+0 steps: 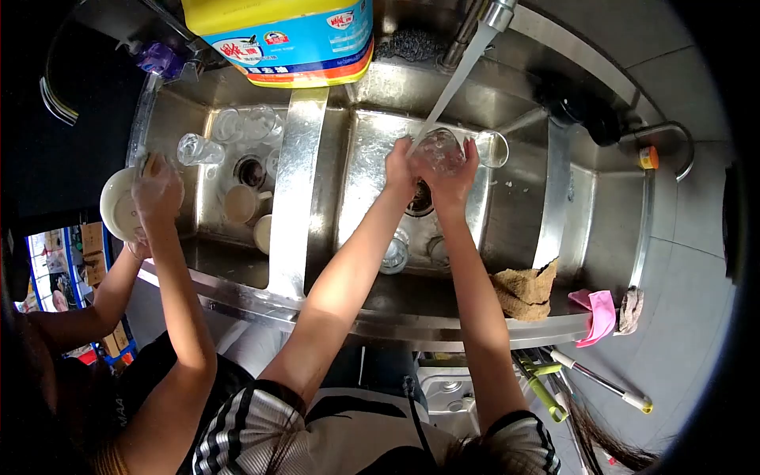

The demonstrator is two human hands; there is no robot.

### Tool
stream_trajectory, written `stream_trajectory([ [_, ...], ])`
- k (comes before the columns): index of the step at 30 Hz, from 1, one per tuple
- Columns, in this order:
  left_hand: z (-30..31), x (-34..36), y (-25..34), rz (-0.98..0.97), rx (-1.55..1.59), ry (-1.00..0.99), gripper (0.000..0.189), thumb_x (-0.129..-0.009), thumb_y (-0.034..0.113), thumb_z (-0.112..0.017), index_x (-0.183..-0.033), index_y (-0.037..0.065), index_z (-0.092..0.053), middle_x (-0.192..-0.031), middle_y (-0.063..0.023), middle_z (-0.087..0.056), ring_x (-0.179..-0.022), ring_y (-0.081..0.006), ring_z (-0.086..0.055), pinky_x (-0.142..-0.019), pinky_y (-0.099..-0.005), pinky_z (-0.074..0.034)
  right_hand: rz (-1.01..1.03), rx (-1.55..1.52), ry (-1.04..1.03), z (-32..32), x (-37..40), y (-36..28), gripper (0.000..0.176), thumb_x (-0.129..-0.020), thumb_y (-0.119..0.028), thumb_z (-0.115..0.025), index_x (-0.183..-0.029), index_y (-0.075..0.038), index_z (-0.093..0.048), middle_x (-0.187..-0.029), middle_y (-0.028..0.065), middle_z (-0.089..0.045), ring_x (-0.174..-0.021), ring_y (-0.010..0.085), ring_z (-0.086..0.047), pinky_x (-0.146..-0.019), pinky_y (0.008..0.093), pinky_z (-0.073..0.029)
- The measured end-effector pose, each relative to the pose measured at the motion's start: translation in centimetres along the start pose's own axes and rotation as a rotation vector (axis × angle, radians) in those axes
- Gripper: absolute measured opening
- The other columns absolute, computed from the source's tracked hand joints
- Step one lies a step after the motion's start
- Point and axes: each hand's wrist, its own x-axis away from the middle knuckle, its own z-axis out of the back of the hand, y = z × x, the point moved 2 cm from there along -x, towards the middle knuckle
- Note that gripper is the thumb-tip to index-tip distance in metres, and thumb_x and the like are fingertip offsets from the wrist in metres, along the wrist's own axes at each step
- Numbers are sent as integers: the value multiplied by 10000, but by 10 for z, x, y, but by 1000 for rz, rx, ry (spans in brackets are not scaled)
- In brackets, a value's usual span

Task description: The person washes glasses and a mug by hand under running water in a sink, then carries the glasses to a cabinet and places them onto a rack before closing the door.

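My left hand [400,169] and my right hand [457,176] together grip a clear drinking glass [438,150] over the right basin of a steel sink [360,170]. Water from the tap [497,14] streams straight into the glass. Two more glasses [394,255] stand on the basin floor below my arms, near the drain [419,198].
A co-worker's hand [157,190] at the left scrubs a white bowl [117,207] beside the left basin, which holds several glasses and cups [237,202]. A yellow detergent jug [289,36] stands behind. A brown cloth [526,289] and pink cloth [595,315] lie on the front rim.
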Motion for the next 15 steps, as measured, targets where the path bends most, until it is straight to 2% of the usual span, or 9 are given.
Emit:
stream_trajectory([
  [1,0,-1,-1,1,-2,0,222,-803,256,-459,-795,50,-541,-681,-37,-510,-567,-148,-482,-514,-266,-371,-2,-1,2,-1,2,2,996,-536,-179,-822,-1315,-15,-224,-1284,182,-343,-1118,305,-424,-937,378,-369],
  [3,0,-1,2,-226,-214,53,192,-791,225,-471,-798,43,-529,-674,-29,-494,-567,-136,-464,-520,-258,-369,-394,-280,23,-1,8,14,948,-568,-152,-811,-1306,-7,-234,-1260,156,-374,-1091,286,-441,-929,354,-371],
  [5,4,1,1,-253,-192,44,148,-786,164,-467,-811,30,-525,-737,-41,-522,-639,-127,-483,-569,-239,-384,-421,-375,11,-8,10,19,879,-586,-120,-796,-1283,-9,-272,-1224,139,-409,-1072,268,-455,-907,341,-383],
  [7,21,-2,4,-550,-234,31,173,-864,185,-440,-850,50,-548,-776,-18,-536,-695,-120,-495,-641,-229,-402,-446,-483,3,-19,11,29,811,-604,-89,-781,-1259,-11,-309,-1188,122,-445,-1053,249,-469,-886,328,-396],
  [9,35,8,8,-531,-232,53,176,-877,157,-450,-910,21,-557,-852,-32,-563,-800,-117,-510,-745,-219,-395,-523,-780,-86,-33,13,40,627,-631,-40,-749,-1160,-28,-412,-1094,95,-504,-990,200,-502,-835,312,-412],
  [10,40,18,14,-520,-379,82,160,-877,134,-464,-929,8,-548,-885,-53,-559,-830,-127,-505,-763,-240,-397,-524,-791,-125,-36,18,34,425,-710,-101,-694,-1066,-49,-467,-990,71,-544,-924,183,-528,-803,316,-420],
  [12,40,44,23,-513,-568,165,155,-861,69,-488,-985,-5,-544,-938,-80,-561,-868,-131,-498,-790,-251,-394,-659,-930,-210,-39,20,26,377,-744,-156,-660,-1056,-59,-472,-970,71,-549,-894,191,-539,-786,321,-430],
  [13,42,53,28,-643,-660,196,165,-855,61,-502,-1002,-1,-545,-942,-66,-568,-852,-122,-505,-779,-235,-399,-789,-1056,-303,-40,21,25,338,-779,-211,-626,-1047,-68,-478,-950,71,-554,-864,199,-551,-769,326,-441],
  [15,40,78,38,-674,-584,184,160,-858,55,-492,-997,3,-553,-939,-48,-573,-840,-111,-510,-778,-232,-401,-780,-1054,-405,-40,22,37,322,-811,-274,-572,-1053,-84,-476,-935,86,-559,-836,214,-565,-756,339,-468],
])
